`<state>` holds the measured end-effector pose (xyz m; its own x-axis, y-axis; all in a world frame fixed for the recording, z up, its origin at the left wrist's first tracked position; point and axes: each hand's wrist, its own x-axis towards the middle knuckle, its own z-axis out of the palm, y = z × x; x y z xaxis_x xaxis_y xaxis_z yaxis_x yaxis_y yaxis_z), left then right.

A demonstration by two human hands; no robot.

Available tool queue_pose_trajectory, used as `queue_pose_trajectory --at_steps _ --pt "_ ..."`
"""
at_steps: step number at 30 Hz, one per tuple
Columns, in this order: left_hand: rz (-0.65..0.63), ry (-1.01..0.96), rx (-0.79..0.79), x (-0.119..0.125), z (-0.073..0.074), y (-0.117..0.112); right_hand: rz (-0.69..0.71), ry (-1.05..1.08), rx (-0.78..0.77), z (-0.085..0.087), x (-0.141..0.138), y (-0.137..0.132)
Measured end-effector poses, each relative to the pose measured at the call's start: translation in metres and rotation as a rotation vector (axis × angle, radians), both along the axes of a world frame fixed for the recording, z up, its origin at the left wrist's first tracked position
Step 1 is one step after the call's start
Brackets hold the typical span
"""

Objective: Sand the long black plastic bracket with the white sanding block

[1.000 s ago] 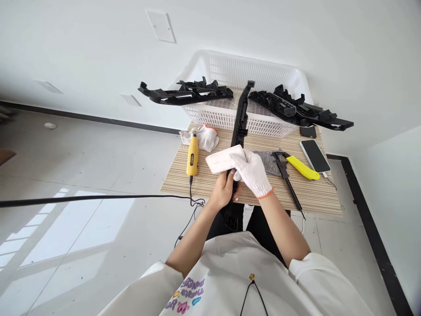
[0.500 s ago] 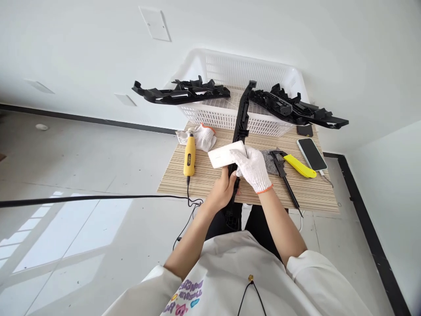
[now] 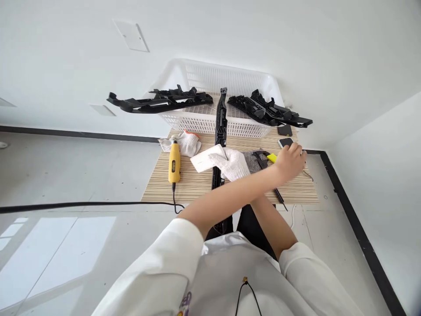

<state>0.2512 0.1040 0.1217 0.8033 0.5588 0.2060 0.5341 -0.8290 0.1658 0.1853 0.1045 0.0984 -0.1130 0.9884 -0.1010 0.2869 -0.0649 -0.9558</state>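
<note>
My bare left hand (image 3: 290, 163) reaches across my right forearm to the phone (image 3: 285, 142) at the table's right side. Its fingers are curled over the lower part of the phone, hiding most of it. My right hand (image 3: 232, 164), in a white knit glove, grips a flat white rectangular slab (image 3: 204, 159) with the thumb on top. Beneath the slab and glove runs a long black plastic bracket (image 3: 221, 123), its far end over the basket and its near end by my legs. Whether the gloved fingers also hold the bracket is hidden.
A white basket (image 3: 237, 127) carries black brackets (image 3: 164, 102) across its left and more brackets (image 3: 268, 110) across its right. On the table lie a yellow corded tool (image 3: 174, 162), a spare glove (image 3: 190, 144), calipers (image 3: 261, 159), a yellow-handled cutter (image 3: 271, 157) and a dark flat item (image 3: 284, 130).
My left hand has left the bracket and slab and swung right, over my right arm, to the phone. My right hand keeps the slab. The view has shifted slightly.
</note>
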Motion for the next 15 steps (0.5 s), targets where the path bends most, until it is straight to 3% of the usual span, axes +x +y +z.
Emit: queue_pose_trajectory --at_steps 3,8,12,15 --pt "-0.021 0.102 -0.06 0.041 -0.034 0.04 0.007 0.147 -0.021 -0.002 0.002 -0.003" --pt "-0.047 0.156 -0.086 0.043 -0.061 0.052 0.025 0.172 -0.03 -0.005 0.008 -0.003" --pt "-0.013 0.058 -0.082 0.043 -0.063 0.05 0.037 0.128 0.018 -0.014 0.009 0.001" --pt "0.009 -0.007 -0.066 0.033 -0.042 0.038 0.023 0.069 0.053 -0.022 0.008 0.005"
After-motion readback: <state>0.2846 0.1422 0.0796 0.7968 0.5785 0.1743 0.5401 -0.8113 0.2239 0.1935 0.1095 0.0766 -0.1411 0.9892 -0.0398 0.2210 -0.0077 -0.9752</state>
